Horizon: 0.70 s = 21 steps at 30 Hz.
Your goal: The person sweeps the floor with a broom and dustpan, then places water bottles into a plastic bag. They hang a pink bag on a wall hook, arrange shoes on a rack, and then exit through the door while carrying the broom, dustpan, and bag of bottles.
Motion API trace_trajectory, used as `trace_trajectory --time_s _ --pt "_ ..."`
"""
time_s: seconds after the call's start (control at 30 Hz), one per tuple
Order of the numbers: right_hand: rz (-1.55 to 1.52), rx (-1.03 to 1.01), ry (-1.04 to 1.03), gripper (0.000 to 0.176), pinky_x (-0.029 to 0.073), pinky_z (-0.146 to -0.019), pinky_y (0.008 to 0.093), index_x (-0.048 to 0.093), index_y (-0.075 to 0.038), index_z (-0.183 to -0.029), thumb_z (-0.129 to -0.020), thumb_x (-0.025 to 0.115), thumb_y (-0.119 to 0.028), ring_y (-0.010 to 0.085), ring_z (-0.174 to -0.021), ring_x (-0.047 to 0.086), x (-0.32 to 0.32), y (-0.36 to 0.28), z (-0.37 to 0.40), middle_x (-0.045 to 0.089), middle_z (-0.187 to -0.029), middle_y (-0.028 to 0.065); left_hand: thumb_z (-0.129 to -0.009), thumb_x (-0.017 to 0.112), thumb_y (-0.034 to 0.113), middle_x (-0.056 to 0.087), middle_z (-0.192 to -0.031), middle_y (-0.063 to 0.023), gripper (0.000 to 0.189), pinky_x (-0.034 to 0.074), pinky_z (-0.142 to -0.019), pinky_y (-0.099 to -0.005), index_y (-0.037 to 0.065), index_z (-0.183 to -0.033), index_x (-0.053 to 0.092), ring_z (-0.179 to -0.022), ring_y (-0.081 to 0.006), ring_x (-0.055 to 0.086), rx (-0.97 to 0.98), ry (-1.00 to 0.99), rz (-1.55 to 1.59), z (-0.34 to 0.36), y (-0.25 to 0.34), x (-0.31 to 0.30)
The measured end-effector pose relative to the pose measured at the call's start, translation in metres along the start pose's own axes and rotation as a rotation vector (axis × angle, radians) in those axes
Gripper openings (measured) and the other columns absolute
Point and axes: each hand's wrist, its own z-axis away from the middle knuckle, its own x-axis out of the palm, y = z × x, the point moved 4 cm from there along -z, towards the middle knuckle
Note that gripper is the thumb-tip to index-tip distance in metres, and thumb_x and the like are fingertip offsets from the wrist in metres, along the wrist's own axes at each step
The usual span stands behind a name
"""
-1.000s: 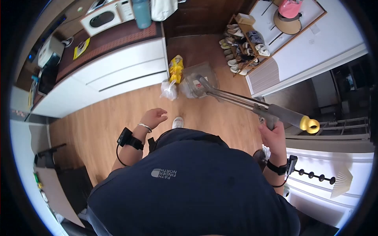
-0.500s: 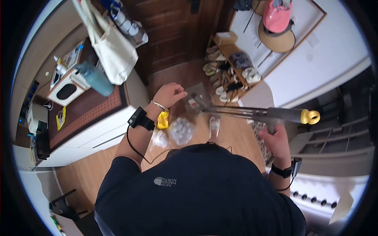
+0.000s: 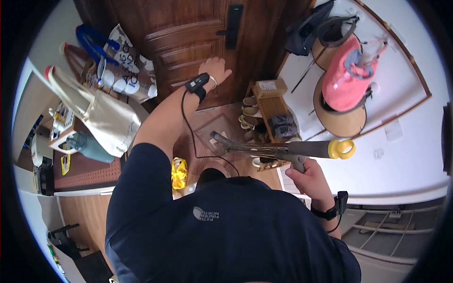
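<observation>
My left hand (image 3: 216, 70) is stretched forward in front of the dark wooden door (image 3: 181, 28), below and left of the door's black handle plate (image 3: 233, 28). Its thumb stands apart from the fingers, and nothing shows in it. On the right, my right hand (image 3: 307, 177) is wrapped round the grey grip of a reacher grabber (image 3: 309, 148). The grabber lies roughly level across my view. A yellow ring caps its right end, and its slim rods run left to a dark tip over the floor mat (image 3: 226, 125).
A shoe rack (image 3: 273, 111) with a cardboard box (image 3: 269, 88) stands at the right. Above it hang a pink bag (image 3: 347, 80) and hats. A cream tote bag (image 3: 111, 120) hangs left, near a teal bottle (image 3: 92, 148). A yellow bag (image 3: 179, 173) sits on the floor.
My left hand has moved forward and up, from over the floor to before the door. The view has shifted toward the door, and the grabber stays in my right hand.
</observation>
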Motion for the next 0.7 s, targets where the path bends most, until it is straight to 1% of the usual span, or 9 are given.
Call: trace_trajectory --time_s 0.07,0.23,0.3,0.37,0.43,0.47,0.5,0.57,0.7 --pt "-0.269 0.052 -0.042 0.026 0.032 -0.042 0.0215 0.062 -0.004 -0.093 -0.097 0.071 -0.028 0.0035 -0.046 0.043 -0.005 -0.006 -0.037 0.050 -0.059 -0.0063 -0.093 0.064 0.041 0.066 -0.121 -0.0132 0.043 0.052 -0.095 -0.0471 0.005 -0.115 0.066 -0.118 -0.0314 0.061 -0.031 0.047 -0.099 -0.064 -0.018 0.000" --pt "-0.316 0.154 -0.046 0.027 0.031 -0.041 0.0207 0.059 -0.005 -0.094 -0.099 0.068 -0.030 0.0038 -0.043 0.041 0.003 -0.026 -0.134 0.048 -0.057 -0.0059 -0.097 0.058 0.031 0.067 -0.119 -0.0139 0.032 0.053 -0.093 -0.0454 0.005 -0.114 0.068 -0.115 -0.0311 0.063 0.028 0.111 -0.148 -0.215 -0.077 0.032" --pt "-0.406 0.178 -0.014 0.027 0.031 -0.042 0.0211 0.059 -0.005 -0.095 -0.099 0.068 -0.030 0.0038 -0.044 0.041 0.013 -0.047 -0.179 0.048 -0.057 -0.0057 -0.099 0.054 0.027 0.064 -0.126 -0.0153 0.035 0.053 -0.096 -0.0456 0.004 -0.125 0.062 -0.120 -0.0322 0.061 0.001 0.007 -0.189 -0.281 -0.106 0.072" --pt "-0.451 0.219 0.013 0.027 0.031 -0.042 0.0215 0.058 -0.005 -0.094 -0.099 0.068 -0.030 0.0044 -0.044 0.042 0.023 -0.064 -0.226 0.048 -0.057 -0.0055 -0.100 0.049 0.019 0.067 -0.123 -0.0174 0.033 0.056 -0.092 -0.0455 0.003 -0.123 0.066 -0.113 -0.0346 0.065 0.030 0.074 -0.200 -0.331 -0.125 0.097" --pt "-0.504 0.238 0.046 0.027 0.031 -0.041 0.0223 0.057 -0.005 -0.092 -0.099 0.067 -0.029 0.0055 -0.042 0.042 0.036 -0.076 -0.266 0.048 -0.055 -0.0045 -0.099 0.047 0.015 0.070 -0.117 -0.0202 0.032 0.059 -0.086 -0.0464 0.002 -0.116 0.071 -0.104 -0.0370 0.070 -0.197 -0.279 0.027 -0.366 -0.142 0.121" --pt "-0.519 0.254 0.064 0.027 0.031 -0.041 0.0223 0.057 -0.005 -0.092 -0.099 0.067 -0.029 0.0055 -0.042 0.042 0.039 -0.086 -0.285 0.048 -0.055 -0.0045 -0.098 0.048 0.014 0.072 -0.112 -0.0213 0.031 0.060 -0.082 -0.0482 0.000 -0.107 0.074 -0.098 -0.0380 0.072 -0.009 -0.279 -0.014 -0.391 -0.153 0.145" --pt "-0.503 0.255 0.091 0.027 0.031 -0.040 0.0227 0.056 -0.006 -0.090 -0.100 0.066 -0.028 0.0062 -0.041 0.042 0.040 -0.098 -0.304 0.048 -0.055 -0.0039 -0.098 0.048 0.014 0.072 -0.112 -0.0213 0.031 0.060 -0.082 -0.0482 0.000 -0.107 0.074 -0.098 -0.0380 0.072 0.012 -0.299 -0.011 -0.396 -0.157 0.147" --pt "-0.504 0.275 0.136 0.027 0.031 -0.040 0.0231 0.055 -0.006 -0.088 -0.100 0.066 -0.028 0.0069 -0.040 0.042 0.049 -0.114 -0.335 0.047 -0.054 -0.0033 -0.098 0.049 0.013 0.072 -0.113 -0.0210 0.030 0.060 -0.082 -0.0478 -0.001 -0.108 0.073 -0.100 -0.0368 0.072 0.257 -0.276 -0.133 -0.388 -0.153 0.136" --pt "-0.510 0.285 0.184 0.030 0.031 -0.038 0.0241 0.051 -0.008 -0.081 -0.101 0.063 -0.027 0.0081 -0.039 0.042 0.056 -0.141 -0.391 0.047 -0.052 -0.0023 -0.097 0.046 0.012 0.071 -0.117 -0.0201 0.033 0.058 -0.087 -0.0478 -0.001 -0.113 0.072 -0.105 -0.0369 0.070 0.250 -0.370 -0.090 -0.404 -0.163 0.158"
